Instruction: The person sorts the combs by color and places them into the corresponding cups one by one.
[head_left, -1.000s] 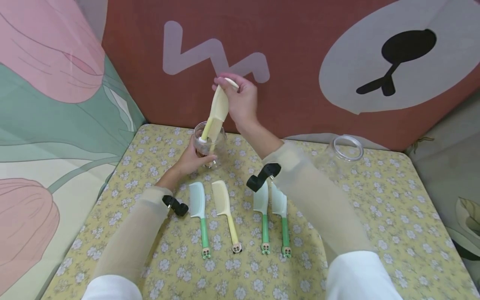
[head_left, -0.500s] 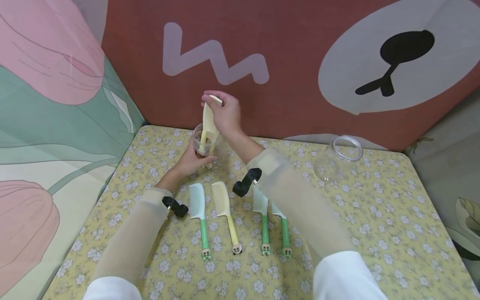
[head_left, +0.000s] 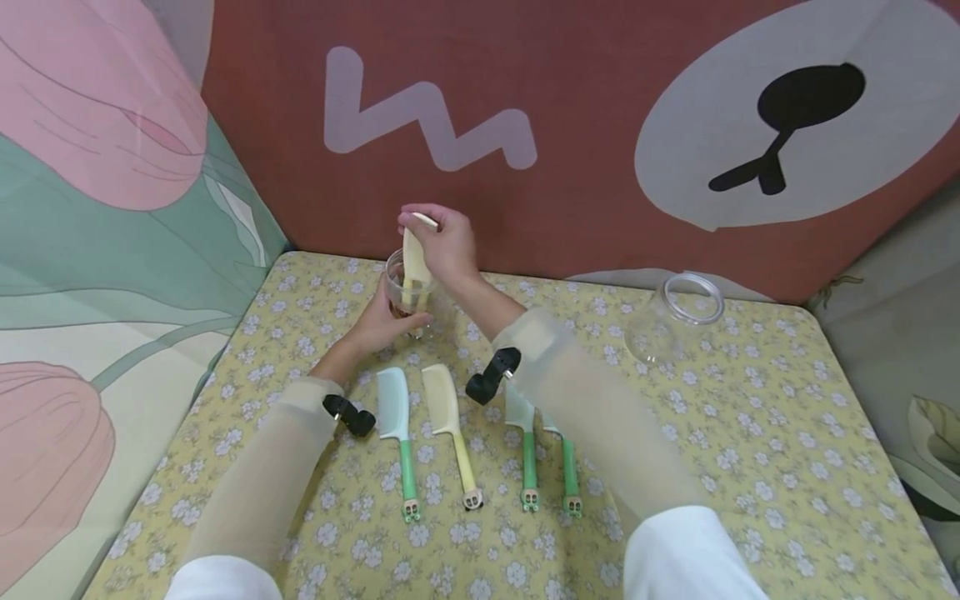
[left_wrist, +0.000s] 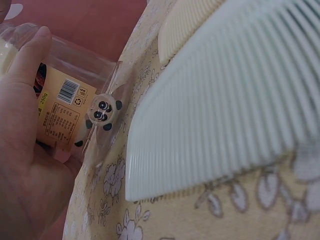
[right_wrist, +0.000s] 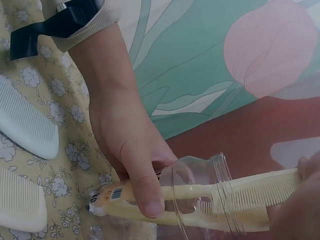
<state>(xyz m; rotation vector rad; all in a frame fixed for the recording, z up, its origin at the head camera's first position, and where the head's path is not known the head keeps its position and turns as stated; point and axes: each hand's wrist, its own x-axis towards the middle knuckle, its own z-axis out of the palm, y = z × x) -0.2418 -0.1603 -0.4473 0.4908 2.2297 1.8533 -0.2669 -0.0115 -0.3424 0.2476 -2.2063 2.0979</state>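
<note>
My left hand (head_left: pixel 377 322) grips a clear plastic jar (left_wrist: pixel 87 57) near the back edge of the table, its thumb over the orange label. Above the jar's mouth, my right hand (head_left: pixel 447 247) pinches a pale yellow comb (right_wrist: pixel 265 186) by the toothed end. That comb points handle down, with the handle inside the jar. A second yellow comb (right_wrist: pixel 252 216) stands in the jar beside it, partly covered by the right hand in the right wrist view. Through the jar wall near its base, the left wrist view shows a panda-shaped handle end (left_wrist: pixel 103 111).
In front of the jar lie a light blue comb (head_left: pixel 393 404) with a green handle and a yellow comb (head_left: pixel 442 397). Two more green-handled combs (head_left: pixel 529 458) lie partly under the right forearm. Another clear jar (head_left: pixel 652 337) stands at the right. A printed cloth (head_left: pixel 585 208) hangs behind the table.
My right hand has come down and to the left, lowering the yellow comb's handle deeper into the jar. My left hand stays on the jar.
</note>
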